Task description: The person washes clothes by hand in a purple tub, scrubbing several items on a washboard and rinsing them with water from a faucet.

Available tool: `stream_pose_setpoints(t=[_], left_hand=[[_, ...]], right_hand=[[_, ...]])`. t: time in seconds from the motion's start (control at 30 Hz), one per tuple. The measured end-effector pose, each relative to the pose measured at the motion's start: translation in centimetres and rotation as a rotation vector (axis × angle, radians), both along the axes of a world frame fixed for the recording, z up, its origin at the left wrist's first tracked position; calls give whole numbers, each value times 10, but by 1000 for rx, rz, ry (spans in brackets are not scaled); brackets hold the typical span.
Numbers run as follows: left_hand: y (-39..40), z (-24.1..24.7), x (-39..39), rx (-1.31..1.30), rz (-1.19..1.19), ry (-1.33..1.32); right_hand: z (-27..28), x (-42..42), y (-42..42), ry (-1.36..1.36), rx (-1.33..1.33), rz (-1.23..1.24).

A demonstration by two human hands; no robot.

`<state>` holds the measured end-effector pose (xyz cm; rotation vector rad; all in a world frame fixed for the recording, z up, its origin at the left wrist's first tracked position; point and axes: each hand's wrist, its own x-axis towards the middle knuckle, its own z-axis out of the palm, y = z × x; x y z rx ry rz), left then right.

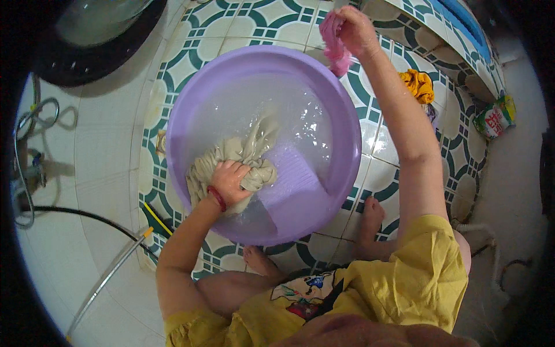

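Note:
A round purple plastic basin [351, 143] of cloudy water stands on the tiled floor in front of me. My left hand [231, 180], with a dark red bracelet at the wrist, grips a bunched beige wet cloth [260, 173] in the basin's lower left. Part of that cloth lies under the water. Beside it, the basin's built-in ridged washboard [299, 178] slopes down into the water. My right hand [357, 32] is raised beyond the basin's upper right rim, holding a pink cloth [337, 47] that hangs down from the fingers.
Right of the basin an orange-yellow cloth [418, 86] lies on the tiles, near a green detergent bag [495, 117]. A black tub [99, 56] stands upper left. A metal pole [108, 277] and a black hose [95, 215] are at left. My bare feet are close to the basin.

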<state>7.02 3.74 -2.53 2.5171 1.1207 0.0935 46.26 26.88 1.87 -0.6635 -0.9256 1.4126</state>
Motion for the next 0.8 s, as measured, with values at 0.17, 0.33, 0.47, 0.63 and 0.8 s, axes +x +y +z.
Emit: stream_pose_setpoints(t=[0.17,0.33,0.47,0.63,0.8], left_hand=[[-11,27,-9,-274,-133,197],[-15,36,0,-475,-465,471],[7,37,0,-821,-324,126],[82,16,11,-742,393,3],[85,-43,41,-82,1011,-442]], right_hand=[[110,-60,-40,70,234,259],[159,-98,-60,-88,225,124],[93,-104,-40,-1174,527,-152],[-71,-156,-64,-1332,254,57],[-148,-180,-102,-1568,447,-19]])
